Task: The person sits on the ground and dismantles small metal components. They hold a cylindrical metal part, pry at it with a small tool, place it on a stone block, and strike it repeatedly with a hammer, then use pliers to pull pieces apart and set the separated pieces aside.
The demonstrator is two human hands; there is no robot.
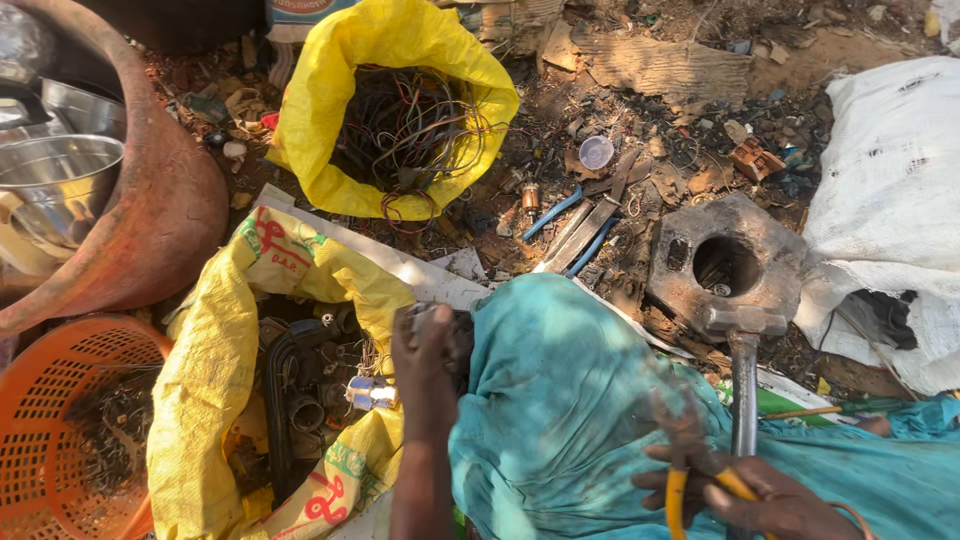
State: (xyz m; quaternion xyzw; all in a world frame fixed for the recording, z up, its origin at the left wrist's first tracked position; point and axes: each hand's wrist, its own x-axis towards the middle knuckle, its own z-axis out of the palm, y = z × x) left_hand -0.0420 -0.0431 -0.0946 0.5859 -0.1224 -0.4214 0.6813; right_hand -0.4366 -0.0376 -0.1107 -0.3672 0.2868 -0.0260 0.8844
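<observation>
The place is outdoors, on bare ground (640,110) of dark earth covered with scrap bits, dry leaves and pieces of cardboard, in strong sunlight. The left hand (425,365) reaches forward over the edge of a yellow sack (215,370) and is closed around a dark metal part (440,325), which is held just above the sack opening; inside this sack lie black pipes and other dark fittings. The right hand (760,495) is at the bottom of the view and grips the handle of a hammer (743,370) together with pliers (690,480) that have yellow handles. The head of the hammer rests on the near edge of a heavy metal block (725,260) with a round hole in the middle, which sits on the ground. A teal cloth (570,400) covers the lap of the person between the two hands. Further away stands a second yellow sack (390,60), open and filled with tangled wires. At left there is an orange plastic basket (60,420) with small scrap inside, and above it a big clay pot (170,210) holding steel bowls (55,180). At the right side lies a white sack (890,190). Between the block and the wire sack, some flat metal tools with blue handles (580,225) lie on the earth.
</observation>
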